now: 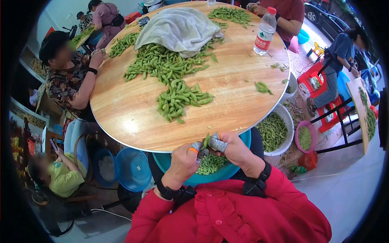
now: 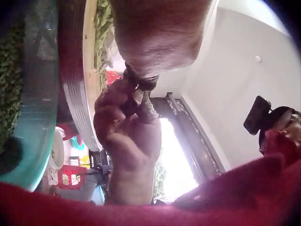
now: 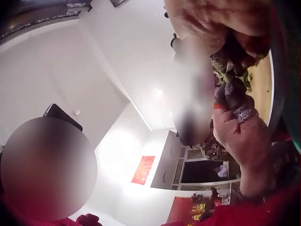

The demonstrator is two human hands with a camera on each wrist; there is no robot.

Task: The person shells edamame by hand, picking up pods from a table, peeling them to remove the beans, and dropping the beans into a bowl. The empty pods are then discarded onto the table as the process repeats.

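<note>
The grip is clamped: the left hand (image 1: pixel 181 164) and the right hand (image 1: pixel 240 152) pinch a green pod (image 1: pixel 206 141) between wrapped fingertips, though which fingertip carries most of it cannot be told. The step in hand looks like splitting this pod to free its beans. The next move calls for a firm press along the seam, with the opening turned down so that the beans drop into the teal basin (image 1: pixel 246 138) below, where shelled beans (image 1: pixel 210 164) lie.

As for pose, the forearms slant inward from the red sleeves (image 1: pixel 285 190), the backs of both hands mostly upward, fingers curled and tips meeting just off the near edge of the desk (image 1: pixel 129 121).

Farther in, a small pile of pods (image 1: pixel 178 101) lies on the desk, joining a larger heap (image 1: pixel 162 60) partly under a grey cloth (image 1: pixel 178 30). To the right of the cloth stands an upright bottle (image 1: pixel 265 34). Across the desk, another person in a dark red top (image 1: pixel 289 12) has their hands near the rim.
</note>
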